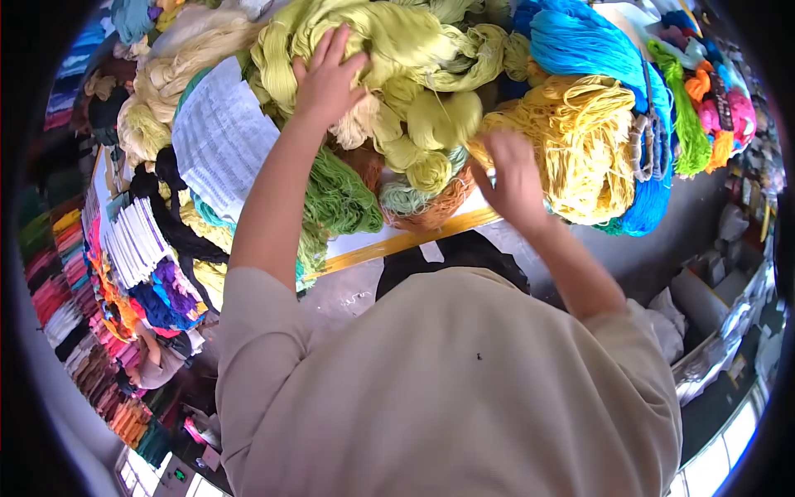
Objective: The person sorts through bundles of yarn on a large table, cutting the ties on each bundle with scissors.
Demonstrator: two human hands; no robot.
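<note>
My left hand (pixel 327 83) lies with spread fingers on a big heap of yellow-green yarn (pixel 385 50). My right hand (pixel 512 174) is raised a little at the left edge of a yellow yarn bundle (pixel 584 141); its fingers are blurred, and whether they hold a strand I cannot make out. Between the hands hang light green skeins (pixel 445 122), with pale green (pixel 403 199) and brown yarn (pixel 439 211) below. Dark green yarn (pixel 338 197) sits under my left forearm.
Sheets of written paper (pixel 224 132) lie left of my left arm. Blue yarn (pixel 580 37) is at the back right. The table's yellow edge (pixel 397 242) runs before me. Stacked coloured yarn (pixel 66 273) lines the left, where another person (pixel 157 364) is. Boxes (pixel 704 302) stand right.
</note>
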